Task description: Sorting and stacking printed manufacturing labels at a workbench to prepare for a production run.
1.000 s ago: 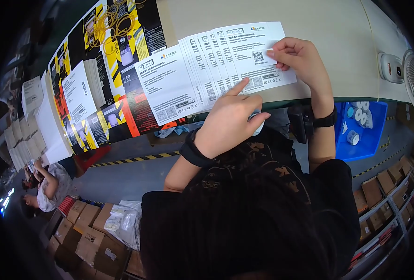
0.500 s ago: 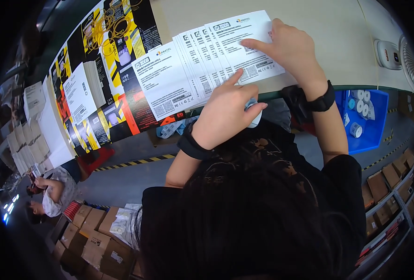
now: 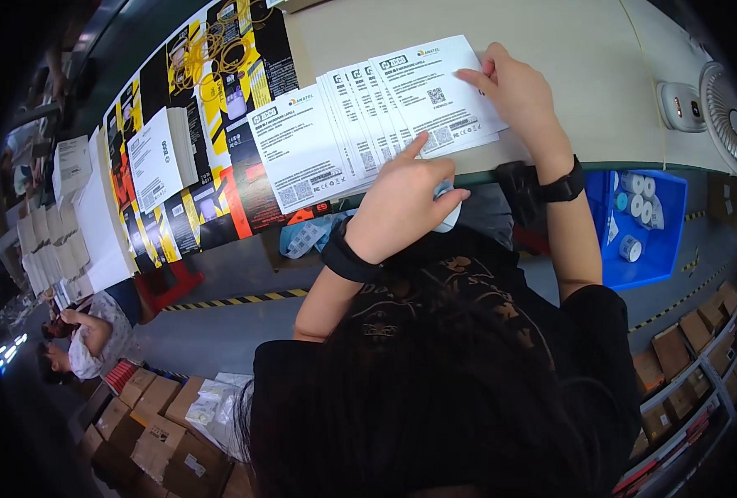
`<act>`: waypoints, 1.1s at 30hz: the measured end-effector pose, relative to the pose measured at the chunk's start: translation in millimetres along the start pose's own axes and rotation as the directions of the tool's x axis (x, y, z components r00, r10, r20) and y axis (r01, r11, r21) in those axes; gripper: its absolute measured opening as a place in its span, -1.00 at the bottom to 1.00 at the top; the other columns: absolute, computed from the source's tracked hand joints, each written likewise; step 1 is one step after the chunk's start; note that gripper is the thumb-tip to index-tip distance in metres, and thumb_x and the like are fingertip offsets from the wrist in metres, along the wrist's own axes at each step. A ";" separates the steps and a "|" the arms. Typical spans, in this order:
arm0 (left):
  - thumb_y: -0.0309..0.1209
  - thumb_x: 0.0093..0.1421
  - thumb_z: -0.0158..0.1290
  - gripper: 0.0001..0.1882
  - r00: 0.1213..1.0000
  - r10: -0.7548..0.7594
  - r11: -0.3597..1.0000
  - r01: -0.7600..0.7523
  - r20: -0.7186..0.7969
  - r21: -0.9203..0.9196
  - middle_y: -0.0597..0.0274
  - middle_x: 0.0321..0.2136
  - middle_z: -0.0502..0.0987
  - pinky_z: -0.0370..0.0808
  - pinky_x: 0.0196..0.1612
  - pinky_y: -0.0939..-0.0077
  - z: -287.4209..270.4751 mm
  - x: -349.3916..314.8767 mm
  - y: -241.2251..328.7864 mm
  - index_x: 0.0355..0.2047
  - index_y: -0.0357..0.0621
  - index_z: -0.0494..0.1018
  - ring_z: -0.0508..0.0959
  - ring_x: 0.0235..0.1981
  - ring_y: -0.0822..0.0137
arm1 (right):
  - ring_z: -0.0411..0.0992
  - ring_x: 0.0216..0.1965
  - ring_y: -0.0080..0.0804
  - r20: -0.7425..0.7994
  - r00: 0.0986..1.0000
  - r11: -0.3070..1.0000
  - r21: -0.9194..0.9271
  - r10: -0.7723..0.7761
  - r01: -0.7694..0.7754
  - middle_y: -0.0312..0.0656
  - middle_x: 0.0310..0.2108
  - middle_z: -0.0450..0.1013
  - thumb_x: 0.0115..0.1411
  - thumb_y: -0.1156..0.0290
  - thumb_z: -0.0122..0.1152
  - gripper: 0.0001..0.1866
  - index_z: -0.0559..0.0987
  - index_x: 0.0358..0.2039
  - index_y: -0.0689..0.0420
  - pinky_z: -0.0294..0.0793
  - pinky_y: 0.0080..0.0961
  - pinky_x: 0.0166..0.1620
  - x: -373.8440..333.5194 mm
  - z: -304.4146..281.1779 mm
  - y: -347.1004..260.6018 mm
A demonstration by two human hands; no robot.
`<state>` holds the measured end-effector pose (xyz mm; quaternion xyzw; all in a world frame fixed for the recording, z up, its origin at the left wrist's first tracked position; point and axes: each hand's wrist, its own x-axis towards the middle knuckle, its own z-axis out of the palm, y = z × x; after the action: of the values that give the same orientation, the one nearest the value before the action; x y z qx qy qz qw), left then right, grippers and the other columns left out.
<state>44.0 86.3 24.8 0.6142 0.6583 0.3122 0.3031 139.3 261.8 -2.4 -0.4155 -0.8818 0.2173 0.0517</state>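
Note:
A fanned row of white printed leaflets (image 3: 302, 149) lies on the table in front of me. My left hand (image 3: 406, 203) is over its near edge, index finger stretched onto the sheets. The other fingers curl round a small white and light-blue object (image 3: 448, 212), mostly hidden, whose kind I cannot make out. At the right end of the row, my right hand (image 3: 528, 100) rests on the topmost leaflet (image 3: 430, 87), thumb over the print and bent fingers by the edge, with a gap between them. Black bands circle both wrists.
Left of the leaflets, a second leaflet stack (image 3: 159, 166) and yellow rubber bands (image 3: 210, 58) lie on printed packaging sheets (image 3: 244, 166). A small fan (image 3: 724, 116) stands at right. Below the table edge is a blue bin (image 3: 663, 241) with rolls. Cartons (image 3: 156, 440) and another person (image 3: 94, 336) are lower left.
My right thumb has drawn closer to the bent fingers, and a square code on the top leaflet is now uncovered. My left hand has barely moved; the whole view has shifted slightly.

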 end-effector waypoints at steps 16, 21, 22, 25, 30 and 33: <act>-0.40 0.04 0.09 -0.80 0.986 -0.072 0.987 0.048 -0.150 -0.156 0.15 -0.84 0.30 0.10 0.22 0.16 -4.2 -12.3 -2.0 -0.60 -0.23 0.34 0.35 -0.75 0.08 | 0.00 0.24 -0.21 0.029 0.861 0.861 -0.035 -0.507 0.508 -0.19 0.18 0.14 0.08 0.22 0.12 -0.41 0.24 0.14 0.00 -0.19 -0.12 0.25 -54.5 2.8 -3.0; -0.42 0.05 0.09 -0.83 0.971 -0.093 0.963 0.031 -0.220 -0.267 0.12 -0.75 0.38 0.30 0.09 0.29 -7.9 -13.7 0.4 -0.56 -0.25 0.37 0.41 -0.69 0.15 | 0.02 0.24 -0.22 -0.002 0.908 0.907 -0.030 -0.420 0.419 -0.19 0.15 0.19 0.09 0.28 0.09 -0.48 0.30 0.09 0.05 -0.19 -0.12 0.25 -58.9 -24.1 31.2; -0.44 0.04 0.09 -0.85 0.962 -0.147 0.949 0.072 -0.230 -0.306 0.12 -0.70 0.41 0.34 0.00 0.34 -11.2 -13.9 4.3 -0.54 -0.25 0.38 0.43 -0.65 0.17 | 0.07 0.22 -0.21 -0.038 0.910 0.910 -0.008 -0.414 0.414 -0.17 0.12 0.23 0.09 0.30 0.10 -0.51 0.35 0.05 0.08 -0.13 -0.15 0.24 -61.0 -29.8 31.4; -0.46 0.04 0.09 -0.89 0.940 -0.246 0.913 0.143 -0.237 -0.381 0.11 -0.60 0.47 0.43 -0.17 0.44 -13.8 -12.9 11.4 -0.49 -0.26 0.42 0.47 -0.56 0.23 | 0.25 0.06 -0.26 0.054 0.924 0.779 0.557 -0.380 0.288 -0.14 -0.03 0.35 0.08 0.37 0.12 -0.65 0.43 -0.10 0.17 0.10 -0.29 0.14 -75.7 -34.4 6.2; -0.52 0.01 0.09 -0.88 0.897 -0.114 0.946 -0.033 -0.427 -0.322 0.13 -0.45 0.49 0.42 -0.35 0.54 -9.6 -11.3 7.4 -0.40 -0.26 0.46 0.50 -0.45 0.30 | 0.41 -0.28 -0.49 0.315 0.913 0.434 0.882 -0.258 -0.181 -0.21 -0.34 0.45 0.06 0.52 0.16 -0.87 0.49 -0.37 0.28 0.37 -0.61 -0.16 -86.1 -23.9 -19.8; -0.57 -0.02 0.10 -0.86 0.864 -0.089 0.934 -0.100 -0.495 -0.342 0.13 -0.42 0.48 0.43 -0.34 0.56 -5.7 -8.1 7.3 -0.39 -0.26 0.47 0.51 -0.43 0.31 | 0.41 -0.34 -0.55 0.262 0.937 0.416 0.897 -0.232 -0.148 -0.25 -0.38 0.44 0.06 0.56 0.15 -0.92 0.49 -0.40 0.27 0.37 -0.68 -0.22 -85.0 -19.0 -26.0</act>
<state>44.5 78.3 34.2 0.4482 0.6449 0.5762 0.2265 181.2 189.5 33.4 -0.2533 -0.6280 0.7264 0.1171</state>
